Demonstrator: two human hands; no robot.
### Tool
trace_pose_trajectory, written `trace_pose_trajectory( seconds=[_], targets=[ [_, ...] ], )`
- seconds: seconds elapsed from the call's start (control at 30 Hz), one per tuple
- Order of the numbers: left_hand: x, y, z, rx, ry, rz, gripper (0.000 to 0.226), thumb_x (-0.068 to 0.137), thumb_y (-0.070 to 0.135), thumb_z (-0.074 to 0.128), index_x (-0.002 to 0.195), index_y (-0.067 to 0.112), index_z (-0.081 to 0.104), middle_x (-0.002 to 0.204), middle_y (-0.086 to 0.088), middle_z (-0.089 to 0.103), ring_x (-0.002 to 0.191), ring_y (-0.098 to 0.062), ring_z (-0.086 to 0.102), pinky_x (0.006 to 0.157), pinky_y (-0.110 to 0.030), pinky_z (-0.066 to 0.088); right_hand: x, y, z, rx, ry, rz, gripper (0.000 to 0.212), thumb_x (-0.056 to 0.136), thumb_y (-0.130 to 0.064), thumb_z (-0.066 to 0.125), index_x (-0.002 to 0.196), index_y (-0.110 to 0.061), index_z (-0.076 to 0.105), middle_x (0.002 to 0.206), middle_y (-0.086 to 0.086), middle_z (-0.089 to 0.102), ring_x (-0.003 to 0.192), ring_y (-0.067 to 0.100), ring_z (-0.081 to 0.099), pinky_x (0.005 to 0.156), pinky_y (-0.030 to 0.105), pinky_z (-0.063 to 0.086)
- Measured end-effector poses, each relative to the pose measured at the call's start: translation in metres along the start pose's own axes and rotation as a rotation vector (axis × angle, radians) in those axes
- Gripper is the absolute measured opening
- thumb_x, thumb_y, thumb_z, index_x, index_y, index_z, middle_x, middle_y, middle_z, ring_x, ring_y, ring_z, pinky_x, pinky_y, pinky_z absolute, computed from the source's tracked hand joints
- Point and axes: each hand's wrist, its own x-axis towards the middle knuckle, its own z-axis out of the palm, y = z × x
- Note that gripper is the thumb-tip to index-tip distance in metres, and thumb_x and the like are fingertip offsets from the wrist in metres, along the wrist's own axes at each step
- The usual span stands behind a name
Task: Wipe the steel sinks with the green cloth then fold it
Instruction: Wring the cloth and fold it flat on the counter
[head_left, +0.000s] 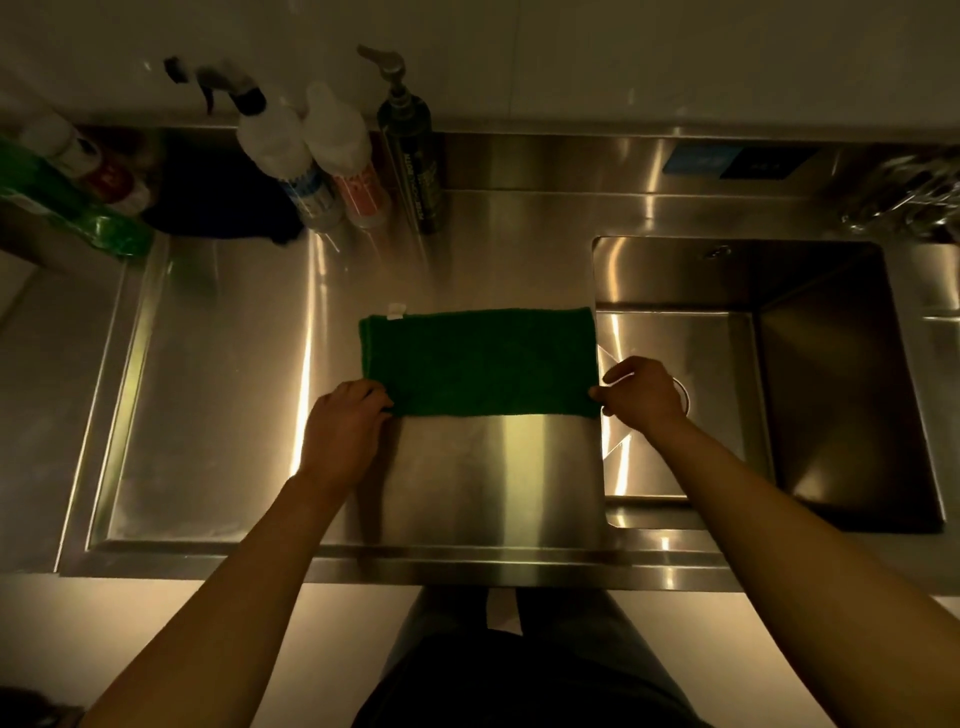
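The green cloth (480, 361) lies flat as a wide rectangle on the steel drainboard (218, 395), with a small white tag at its far left corner. Its right edge reaches the rim of the deep steel sink (831, 395). My left hand (340, 431) pinches the cloth's near left corner. My right hand (644, 395) pinches the near right corner, hovering over the sink's left edge. The cloth looks doubled over, its near edge straight.
Spray bottles (283, 156) and a dark pump bottle (413, 156) stand along the back wall. A green bottle (78, 208) and a dark cloth (218, 202) lie at the back left. A faucet (914, 197) sits at the far right. The counter's front edge runs below my arms.
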Motion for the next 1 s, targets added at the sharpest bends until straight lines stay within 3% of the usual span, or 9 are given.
trace_pose_trajectory(
  seconds=[0.13,0.2,0.33,0.43,0.57,0.73,0.8,0.9,1.0],
  targets=[
    [-0.021,-0.015,-0.004,0.042,-0.035,0.064,0.017,0.081,-0.001,0.082,0.096,0.007,0.078,0.112,-0.014,0.074,0.098,-0.038,0.071,0.081,-0.047,0.056,-0.032,0.018,0.007,-0.005,-0.087,0.035,0.027,0.074,-0.011,0.088,0.091,-0.002,0.069,0.079,0.016,0.074,0.072,0.026,0.073,0.069,0.035,0.060],
    [-0.032,-0.022,-0.004,0.052,-0.065,0.062,0.018,0.082,0.000,0.081,0.097,0.010,0.079,0.117,-0.012,0.073,0.105,-0.036,0.071,0.087,-0.047,0.056,-0.055,0.035,0.018,-0.001,-0.125,0.041,0.025,0.072,-0.009,0.088,0.087,-0.003,0.068,0.079,0.015,0.073,0.077,0.030,0.073,0.077,0.039,0.059],
    [-0.056,-0.029,-0.001,0.039,-0.041,0.016,0.020,0.082,-0.001,0.080,0.098,0.012,0.080,0.121,-0.011,0.073,0.110,-0.035,0.070,0.092,-0.049,0.055,-0.100,0.067,0.048,-0.082,-0.193,-0.020,0.019,0.078,-0.019,0.084,0.080,-0.017,0.065,0.080,-0.001,0.068,0.076,0.013,0.066,0.062,0.022,0.047],
    [-0.073,-0.022,0.001,0.059,0.029,-0.034,0.020,0.085,-0.002,0.075,0.100,0.010,0.079,0.124,-0.014,0.072,0.113,-0.038,0.067,0.094,-0.053,0.052,-0.114,0.075,0.058,-0.089,-0.197,-0.076,0.018,0.082,-0.022,0.080,0.081,-0.018,0.063,0.077,-0.004,0.066,0.073,0.008,0.062,0.058,0.018,0.040],
    [-0.082,0.019,0.010,0.023,0.016,-0.087,0.022,0.086,0.006,0.073,0.107,0.010,0.078,0.133,-0.018,0.066,0.121,-0.041,0.061,0.103,-0.056,0.049,-0.099,0.071,0.039,-0.100,-0.081,-0.206,0.012,0.087,-0.035,0.075,0.085,-0.028,0.066,0.083,-0.010,0.067,0.075,0.008,0.063,0.063,0.020,0.044],
    [-0.077,0.122,0.040,-0.087,-0.082,0.168,0.040,0.081,0.030,0.081,0.119,0.020,0.072,0.142,-0.011,0.057,0.133,-0.034,0.051,0.111,-0.059,0.041,-0.054,0.046,0.011,-0.223,0.128,-0.408,0.019,0.089,-0.034,0.073,0.103,-0.023,0.070,0.100,-0.002,0.064,0.091,0.018,0.061,0.075,0.029,0.047],
    [-0.069,0.158,0.056,-0.035,-0.181,0.194,0.050,0.084,0.043,0.077,0.129,0.023,0.067,0.150,-0.009,0.050,0.141,-0.032,0.043,0.117,-0.060,0.033,-0.041,0.034,0.009,-0.419,0.086,-0.450,0.025,0.089,-0.038,0.072,0.104,-0.019,0.071,0.108,0.005,0.062,0.101,0.024,0.058,0.085,0.040,0.051],
    [-0.060,0.186,0.073,0.086,-0.286,0.184,0.052,0.088,0.044,0.074,0.134,0.022,0.064,0.156,-0.008,0.045,0.147,-0.032,0.037,0.121,-0.060,0.024,-0.037,0.026,0.015,-0.691,-0.025,-0.477,0.029,0.089,-0.044,0.069,0.103,-0.018,0.069,0.112,0.008,0.058,0.108,0.029,0.054,0.091,0.048,0.049],
    [-0.064,0.186,0.075,0.168,-0.277,0.221,0.042,0.082,0.033,0.082,0.121,0.022,0.072,0.146,-0.008,0.058,0.137,-0.030,0.051,0.116,-0.058,0.037,-0.042,0.030,0.024,-0.769,-0.017,-0.538,0.028,0.093,-0.042,0.062,0.103,-0.016,0.069,0.112,0.010,0.058,0.109,0.030,0.053,0.091,0.046,0.047]
  ],
)
